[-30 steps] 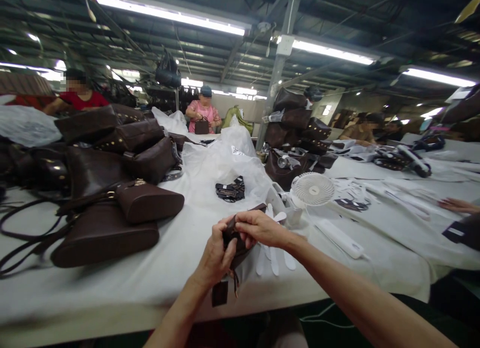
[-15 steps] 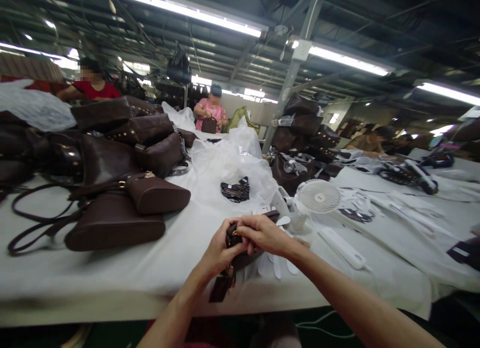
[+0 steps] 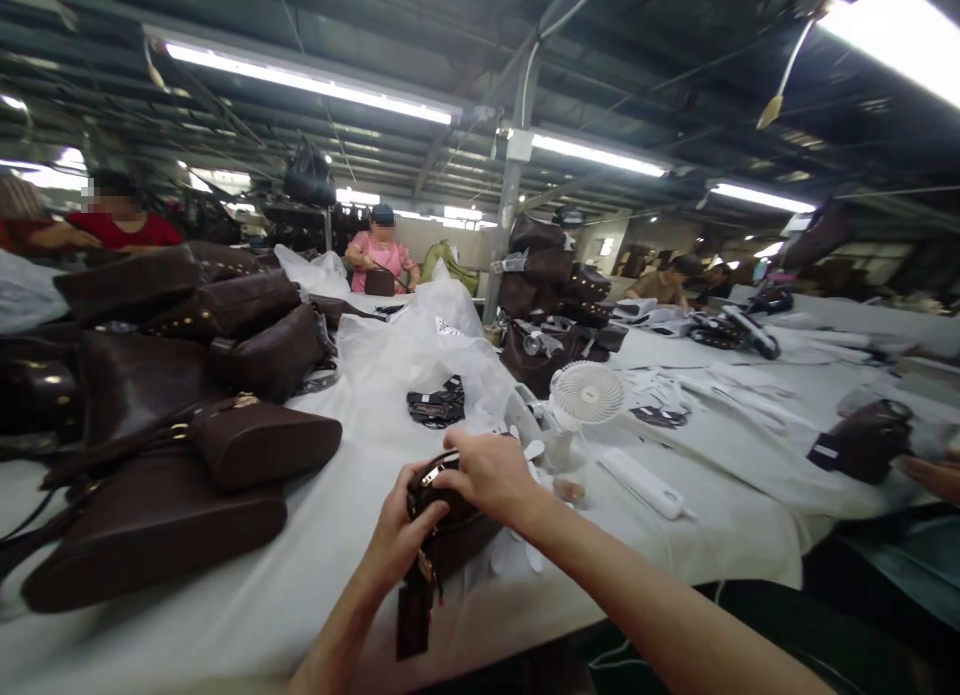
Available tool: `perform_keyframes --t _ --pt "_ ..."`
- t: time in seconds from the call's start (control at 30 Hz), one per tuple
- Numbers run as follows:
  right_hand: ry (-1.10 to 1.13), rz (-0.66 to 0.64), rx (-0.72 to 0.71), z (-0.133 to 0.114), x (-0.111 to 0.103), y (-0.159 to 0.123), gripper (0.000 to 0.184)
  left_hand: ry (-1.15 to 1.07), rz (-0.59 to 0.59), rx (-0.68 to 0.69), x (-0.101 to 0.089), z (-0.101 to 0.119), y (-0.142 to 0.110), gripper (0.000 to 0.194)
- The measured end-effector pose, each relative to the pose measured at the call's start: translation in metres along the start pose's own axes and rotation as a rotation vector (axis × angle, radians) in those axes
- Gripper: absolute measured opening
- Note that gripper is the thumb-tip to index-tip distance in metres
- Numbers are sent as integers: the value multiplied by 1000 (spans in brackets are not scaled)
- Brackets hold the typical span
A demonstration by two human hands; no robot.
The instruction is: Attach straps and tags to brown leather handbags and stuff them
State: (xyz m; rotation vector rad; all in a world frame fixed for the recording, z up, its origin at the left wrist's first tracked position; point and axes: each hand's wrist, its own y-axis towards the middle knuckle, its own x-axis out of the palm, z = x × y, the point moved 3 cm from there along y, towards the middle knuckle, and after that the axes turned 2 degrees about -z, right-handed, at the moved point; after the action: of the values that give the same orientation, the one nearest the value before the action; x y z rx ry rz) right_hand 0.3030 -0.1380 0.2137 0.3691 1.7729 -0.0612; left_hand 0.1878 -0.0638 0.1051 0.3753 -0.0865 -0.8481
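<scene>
A small dark brown leather pouch [image 3: 450, 540] with a gold clasp sits between both my hands, just above the near edge of the white-covered table [image 3: 300, 565]. My left hand [image 3: 401, 535] grips its left side from below. My right hand [image 3: 484, 475] is closed over its top, fingers pinched at the clasp. A dark tag [image 3: 412, 615] dangles from the pouch over the table edge. White paper strips [image 3: 517, 555] lie under and beside the pouch.
Brown handbags [image 3: 187, 425] are piled at the left. A white plastic bag [image 3: 427, 355], dark labels [image 3: 435, 407], a small white fan [image 3: 585, 395] and a white power strip [image 3: 645, 480] lie ahead. A co-worker's hand [image 3: 930, 473] holds a brown pouch [image 3: 862, 440] at right. Other people work farther back.
The view has swung left and tilted. My hands have turned the pouch so that its gold clasp shows on top. At the right a co-worker's pouch has come into view.
</scene>
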Motion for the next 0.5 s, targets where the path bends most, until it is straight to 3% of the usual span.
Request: perform_keyframes --t 0.07,0.17,0.37,0.5 --pt "-20 77 -68 14 -11 2 34 -2 -9 -10 0 3 -1 44" --pt "65 115 -210 41 -22 6 24 78 28 -22 1 11 -2 44" --pt "53 -144 -262 84 -3 2 51 232 188 28 5 21 3 30" --pt "28 -143 -277 93 8 -3 52 180 185 31 2 16 4 31"
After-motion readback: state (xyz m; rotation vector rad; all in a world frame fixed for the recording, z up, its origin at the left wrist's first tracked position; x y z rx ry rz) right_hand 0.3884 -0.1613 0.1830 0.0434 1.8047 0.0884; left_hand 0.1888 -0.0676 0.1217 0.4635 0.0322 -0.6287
